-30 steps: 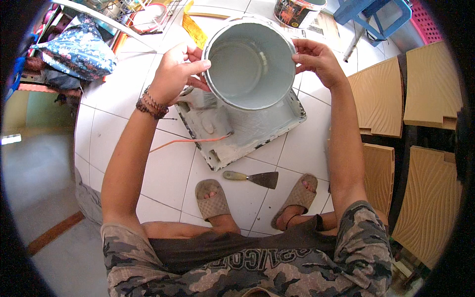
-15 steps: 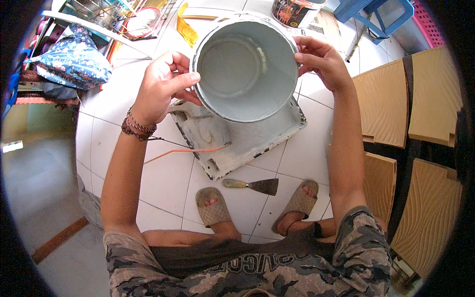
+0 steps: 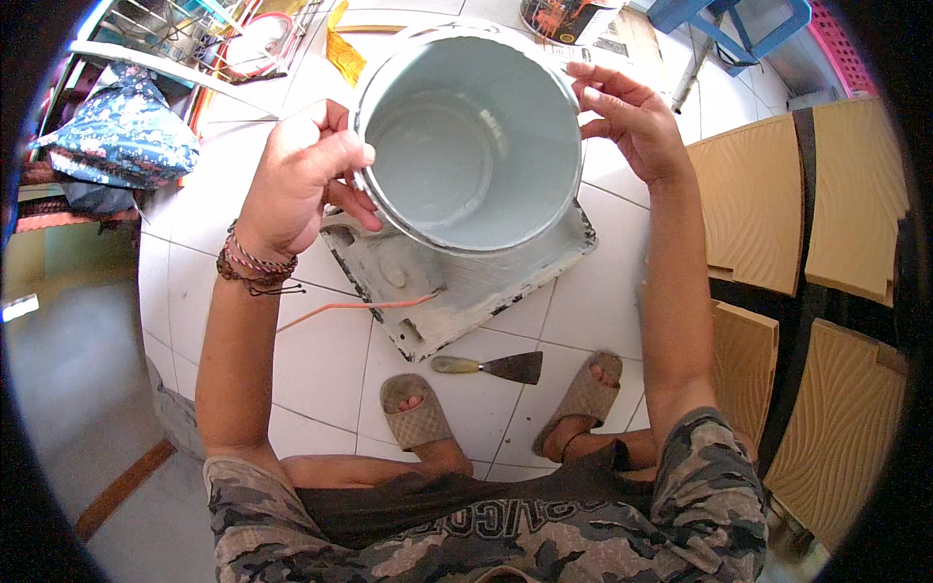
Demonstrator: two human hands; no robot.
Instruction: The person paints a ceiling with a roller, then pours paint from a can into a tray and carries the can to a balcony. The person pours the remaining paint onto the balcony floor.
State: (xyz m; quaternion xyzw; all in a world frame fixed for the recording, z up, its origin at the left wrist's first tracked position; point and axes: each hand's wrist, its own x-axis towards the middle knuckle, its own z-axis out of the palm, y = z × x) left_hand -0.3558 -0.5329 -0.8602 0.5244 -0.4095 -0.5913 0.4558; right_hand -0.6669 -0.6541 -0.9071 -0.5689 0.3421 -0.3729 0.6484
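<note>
A grey, paint-coated bucket (image 3: 525, 185) is tilted with its mouth toward me, and its inside is smeared with pale grey. My left hand (image 3: 306, 175) grips the rim on the left, thumb over the edge. At the upper right of the rim, the fingertips of my right hand (image 3: 627, 121) pinch the bucket's edge. Below the bucket lies a grey paint-stained tray (image 3: 496, 291) on the tiles, partly hidden by it. An orange stick (image 3: 360, 305) rests across the tray's left edge. Nearer my feet is a paint scraper (image 3: 491, 366) with a yellowish handle.
Carved wooden panels (image 3: 753, 204) lie on dark supports at the right. A blue stool (image 3: 729, 29) and another paint bucket (image 3: 569, 17) stand at the back. At the far left are a wire rack (image 3: 219, 44) and a blue floral cloth bundle (image 3: 126, 126). My slippers (image 3: 416, 410) are close to the scraper.
The bucket has shifted slightly left and toward me, its mouth turning a little. My left hand moved left with it; the right hand's fingers have spread a bit at the rim.
</note>
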